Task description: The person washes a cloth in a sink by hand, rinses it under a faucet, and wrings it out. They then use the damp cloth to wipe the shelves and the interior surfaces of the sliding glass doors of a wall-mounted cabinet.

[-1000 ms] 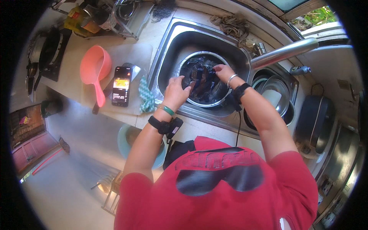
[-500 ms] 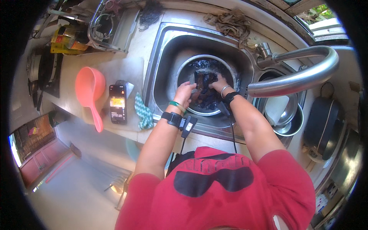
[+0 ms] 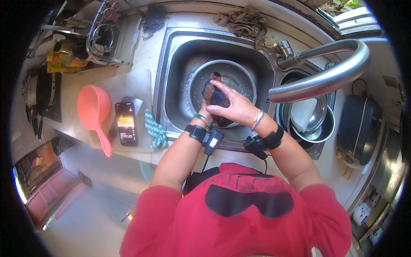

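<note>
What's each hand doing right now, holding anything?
Left hand: mostly hidden under the right; seems to grip the dark lump from below, over the metal bowl.
Right hand: closed over the same dark lump from above.

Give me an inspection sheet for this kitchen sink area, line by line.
Surface: pale counter left of a steel sink.
Job's things: dark wet lump held over a round metal basin in the sink.
Clutter: pink scoop, phone, green cloth, stacked bowls.
Grips: left hand under the lump, right hand on top.
Cables: a lead hangs from the wrist bands.
Surroundings: faucet, wire rack.
</note>
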`<state>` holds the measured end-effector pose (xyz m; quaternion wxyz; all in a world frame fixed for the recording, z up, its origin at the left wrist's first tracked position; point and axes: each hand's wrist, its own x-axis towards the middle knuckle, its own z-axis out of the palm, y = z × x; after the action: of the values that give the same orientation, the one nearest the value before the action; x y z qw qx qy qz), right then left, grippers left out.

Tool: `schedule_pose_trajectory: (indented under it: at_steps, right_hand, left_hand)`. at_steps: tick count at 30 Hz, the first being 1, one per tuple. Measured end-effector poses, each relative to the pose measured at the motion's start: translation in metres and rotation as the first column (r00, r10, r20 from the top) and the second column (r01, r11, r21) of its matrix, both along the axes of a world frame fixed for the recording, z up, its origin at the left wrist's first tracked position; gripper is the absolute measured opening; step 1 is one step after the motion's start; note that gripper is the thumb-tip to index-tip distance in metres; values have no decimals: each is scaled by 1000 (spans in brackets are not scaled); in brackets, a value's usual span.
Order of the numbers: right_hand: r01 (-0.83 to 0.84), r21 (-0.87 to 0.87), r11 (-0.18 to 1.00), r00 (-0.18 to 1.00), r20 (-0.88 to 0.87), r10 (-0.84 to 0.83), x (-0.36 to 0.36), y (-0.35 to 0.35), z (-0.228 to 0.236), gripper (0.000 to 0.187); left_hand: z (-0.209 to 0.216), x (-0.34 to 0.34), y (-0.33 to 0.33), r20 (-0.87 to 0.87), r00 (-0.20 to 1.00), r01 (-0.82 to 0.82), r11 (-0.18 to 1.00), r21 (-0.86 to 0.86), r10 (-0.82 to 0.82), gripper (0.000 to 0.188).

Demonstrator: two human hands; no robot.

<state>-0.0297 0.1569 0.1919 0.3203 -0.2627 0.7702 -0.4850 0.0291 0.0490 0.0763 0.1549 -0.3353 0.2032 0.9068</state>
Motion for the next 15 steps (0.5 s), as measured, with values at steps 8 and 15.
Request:
schedule_pose_trajectory:
  at_steps: [8, 15]
  right_hand:
    - [347, 83, 934, 902, -303, -308, 10, 4, -39, 36]
    - [412, 552, 725, 900, -370, -231, -20, 47, -102, 55]
  left_hand:
    - [26, -2, 17, -22, 999, -32, 961, -275, 27, 43]
    - [35, -10, 29, 73, 970, 176, 465, -868, -232, 38]
